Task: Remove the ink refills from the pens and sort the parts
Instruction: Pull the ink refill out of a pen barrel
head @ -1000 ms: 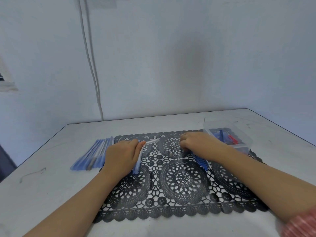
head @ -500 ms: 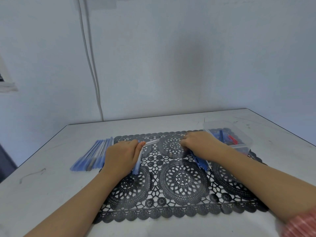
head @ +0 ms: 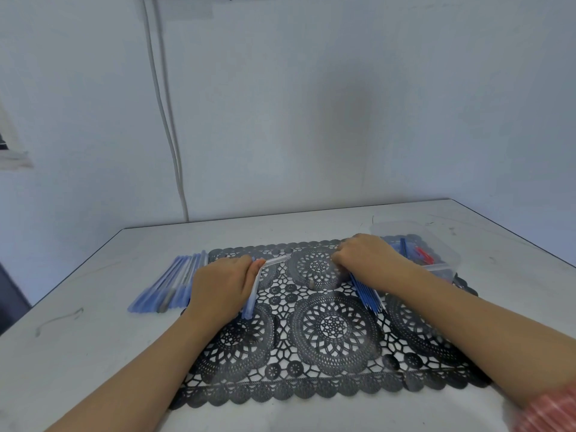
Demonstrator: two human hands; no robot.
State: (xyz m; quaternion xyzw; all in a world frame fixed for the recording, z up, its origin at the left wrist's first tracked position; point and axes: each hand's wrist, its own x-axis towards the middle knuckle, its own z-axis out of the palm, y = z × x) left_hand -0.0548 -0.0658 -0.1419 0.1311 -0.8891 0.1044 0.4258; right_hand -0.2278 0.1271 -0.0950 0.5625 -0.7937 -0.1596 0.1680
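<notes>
My left hand (head: 221, 285) grips a clear pen barrel with a blue cap (head: 252, 299) on the left part of the black lace mat (head: 330, 332). A second clear tube (head: 276, 260) sticks out past its thumb toward the right. My right hand (head: 369, 260) lies knuckles up, its fingers curled over the far end of a bundle of thin blue ink refills (head: 366, 296) on the mat. What the fingertips pinch is hidden. A row of blue pens (head: 168, 285) lies on the table left of the mat.
A clear plastic box (head: 442, 254) with red and blue parts stands at the mat's far right corner, just behind my right hand. A small grey piece (head: 310, 283) lies on the mat between my hands. Two white cables (head: 165, 120) run down the wall.
My right hand has crept slightly to the right and away from me over the refills. My left hand and its pen have stayed put.
</notes>
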